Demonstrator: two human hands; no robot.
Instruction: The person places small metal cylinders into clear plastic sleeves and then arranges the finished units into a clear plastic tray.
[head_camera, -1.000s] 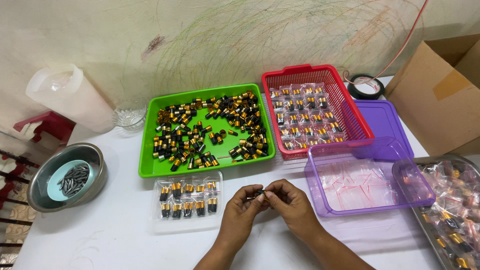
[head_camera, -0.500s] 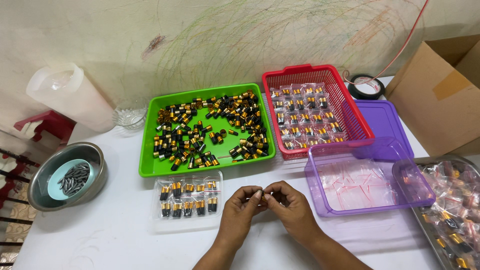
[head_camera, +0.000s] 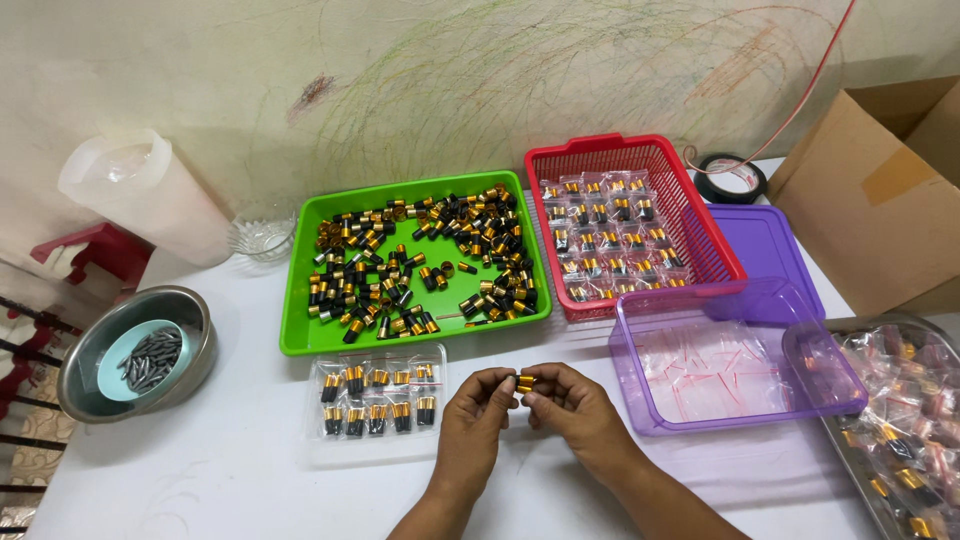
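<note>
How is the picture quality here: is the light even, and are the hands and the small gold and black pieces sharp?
Head view: soft, even light with faint shadows under the green tray; both hands, left hand and right hand, are sharp, and so is the small gold and black piece between them; the purple clear box shows mild glare; straight edges bend slightly near the frame borders, as with a wide lens.

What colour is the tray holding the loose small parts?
Bright green tray, seen in the head view.

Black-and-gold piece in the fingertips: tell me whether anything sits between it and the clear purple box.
Nothing visible does. The black-and-gold piece is pinched between the left hand and right hand, and only bare white table separates it from the purple box to the right.
</note>
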